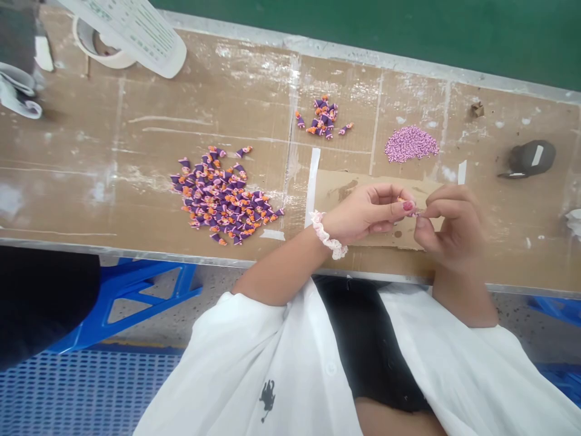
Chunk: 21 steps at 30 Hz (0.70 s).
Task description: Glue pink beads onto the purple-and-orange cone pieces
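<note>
My left hand (365, 212), with a white scrunchie (330, 236) around the wrist, pinches a small figurine (414, 213) between thumb and fingers. A bit of orange and pink shows past the fingertips. My right hand (451, 224) is closed in a pinch at the figurine's right side, partly blurred; whatever lies between its fingertips is too small to make out. Beyond the hands lies a heap of tiny pink pieces (412, 144). Purple, orange and pink figurines form a small cluster (324, 118) farther back and a large pile (227, 197) to the left.
Cardboard (218, 79) covers the table, with a strip of white tape (312, 184) left of my hands. A dark rounded object (532, 158) sits at the right. At the back left are a tape roll (115, 59) and a white printed container (149, 36). A blue stool (136, 297) stands below.
</note>
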Motion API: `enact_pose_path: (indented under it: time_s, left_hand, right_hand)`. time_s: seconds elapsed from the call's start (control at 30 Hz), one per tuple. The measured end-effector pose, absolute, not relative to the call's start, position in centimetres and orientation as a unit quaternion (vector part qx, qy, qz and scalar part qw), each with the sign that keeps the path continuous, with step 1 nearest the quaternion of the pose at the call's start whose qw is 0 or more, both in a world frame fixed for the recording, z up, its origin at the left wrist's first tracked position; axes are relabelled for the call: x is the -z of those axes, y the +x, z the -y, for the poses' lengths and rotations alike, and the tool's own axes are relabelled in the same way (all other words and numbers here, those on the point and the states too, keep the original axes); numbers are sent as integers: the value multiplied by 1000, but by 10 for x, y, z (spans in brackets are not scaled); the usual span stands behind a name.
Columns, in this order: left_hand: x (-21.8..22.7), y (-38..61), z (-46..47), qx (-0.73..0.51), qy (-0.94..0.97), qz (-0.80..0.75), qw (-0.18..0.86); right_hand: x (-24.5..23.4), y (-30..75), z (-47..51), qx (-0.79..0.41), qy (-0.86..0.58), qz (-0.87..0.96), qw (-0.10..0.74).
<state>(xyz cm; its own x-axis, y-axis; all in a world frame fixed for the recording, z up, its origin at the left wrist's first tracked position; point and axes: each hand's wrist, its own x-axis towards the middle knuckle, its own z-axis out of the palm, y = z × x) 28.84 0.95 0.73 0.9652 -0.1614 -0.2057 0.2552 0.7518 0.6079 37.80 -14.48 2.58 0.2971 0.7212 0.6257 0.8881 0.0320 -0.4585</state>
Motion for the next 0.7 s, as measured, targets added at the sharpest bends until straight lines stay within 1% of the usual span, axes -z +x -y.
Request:
enact_pose_path:
  time_s: [0.17,0.43,0.7]
  left_hand:
    - [-8,289,-10,121,353,-63,926]
    - [-8,289,-14,66,440,-60,894]
    - [-8,289,-18,76,472,-72,876]
  right_hand:
    - [-24,380,146,105,-687,585,418]
    - [-26,380,148,107,-711,593,362]
    - [-29,377,148,70,-717,591,363]
